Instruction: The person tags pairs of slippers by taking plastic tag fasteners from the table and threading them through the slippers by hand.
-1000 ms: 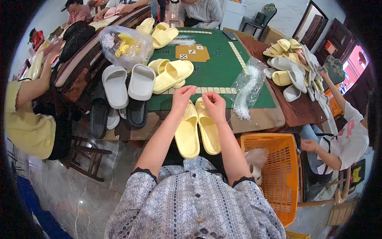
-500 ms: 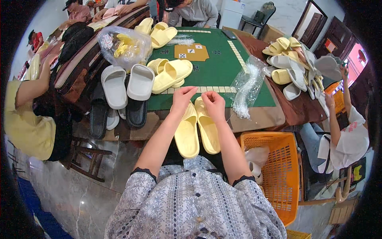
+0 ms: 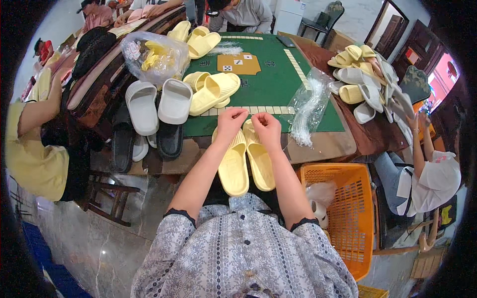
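Black-edged sleeve point(image 3: 171, 233), left hand point(image 3: 230, 125): your fingertips were pinched together, on what was too small to tell.
Right hand point(image 3: 267, 130): your fingers pinched likewise, just beside.
Yellow slippers point(image 3: 233, 171): lay below, at the counter's point(image 3: 328, 146) near edge.
Orange basket point(image 3: 355, 208): stood to your right.

One left hand point(image 3: 231, 124), one right hand point(image 3: 267, 130). Near yellow slippers point(image 3: 233, 171) just below them: two. Grey slippers point(image 3: 176, 103) at left edge of counter point(image 3: 330, 148): two; dark slippers point(image 3: 122, 149) beneath: two; white slippers point(image 3: 140, 149) there mostly hidden, count unclear. Middle yellow slippers point(image 3: 216, 92): at least two; far yellow slippers point(image 3: 204, 45): three. Mixed slipper pile point(image 3: 368, 94) at right: more than six, overlap hides exact number. Clear bags point(image 3: 310, 110) on counter: two. Green mat point(image 3: 271, 92): one. Large orange basket point(image 3: 365, 218): one. Wooden stool point(image 3: 117, 186): one.
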`<state>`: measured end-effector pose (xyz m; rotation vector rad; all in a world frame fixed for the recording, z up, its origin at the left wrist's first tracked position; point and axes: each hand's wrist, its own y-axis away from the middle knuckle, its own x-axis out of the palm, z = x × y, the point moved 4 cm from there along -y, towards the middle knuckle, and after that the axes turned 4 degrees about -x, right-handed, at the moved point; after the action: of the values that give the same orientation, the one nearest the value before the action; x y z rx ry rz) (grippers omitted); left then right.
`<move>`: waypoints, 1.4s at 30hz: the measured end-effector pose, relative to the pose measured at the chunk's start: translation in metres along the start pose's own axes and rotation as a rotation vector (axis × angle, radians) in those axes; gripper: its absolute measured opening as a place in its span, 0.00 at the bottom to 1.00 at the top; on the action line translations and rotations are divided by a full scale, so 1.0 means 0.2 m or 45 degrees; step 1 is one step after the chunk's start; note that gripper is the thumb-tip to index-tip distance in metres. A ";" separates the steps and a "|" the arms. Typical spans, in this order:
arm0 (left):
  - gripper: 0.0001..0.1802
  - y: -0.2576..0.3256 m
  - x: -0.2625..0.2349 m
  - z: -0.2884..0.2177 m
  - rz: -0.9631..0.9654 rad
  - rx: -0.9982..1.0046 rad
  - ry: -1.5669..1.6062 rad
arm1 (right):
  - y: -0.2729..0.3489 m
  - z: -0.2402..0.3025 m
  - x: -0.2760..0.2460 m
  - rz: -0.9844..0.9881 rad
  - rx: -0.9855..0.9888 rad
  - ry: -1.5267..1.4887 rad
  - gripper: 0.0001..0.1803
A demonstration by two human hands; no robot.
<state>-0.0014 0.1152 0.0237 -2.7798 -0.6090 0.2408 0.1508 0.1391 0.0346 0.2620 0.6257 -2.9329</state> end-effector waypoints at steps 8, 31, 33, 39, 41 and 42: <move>0.05 0.04 0.02 -0.06 -0.015 0.217 -0.204 | 0.01 0.03 0.00 0.010 -0.052 0.080 0.07; 0.08 0.06 0.03 -0.10 -0.031 0.126 -0.160 | 0.00 0.00 0.00 -0.026 -0.067 0.073 0.07; 0.08 0.06 0.02 -0.12 -0.074 0.160 -0.167 | 0.00 0.00 0.01 -0.008 -0.031 0.031 0.08; 0.06 0.10 0.00 -0.15 -0.204 0.433 -0.361 | 0.02 0.05 0.01 -0.034 -0.090 0.151 0.08; 0.09 0.16 0.01 -0.27 -0.349 0.646 -0.644 | 0.01 -0.02 -0.02 -0.078 -0.087 0.045 0.07; 0.11 0.18 0.01 -0.32 -0.339 0.678 -0.658 | 0.01 -0.02 -0.03 -0.089 -0.067 0.013 0.07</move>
<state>0.0276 0.0699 0.0721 -2.0942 -0.8700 0.9265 0.1580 0.1398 0.0305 0.2542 0.7261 -2.9779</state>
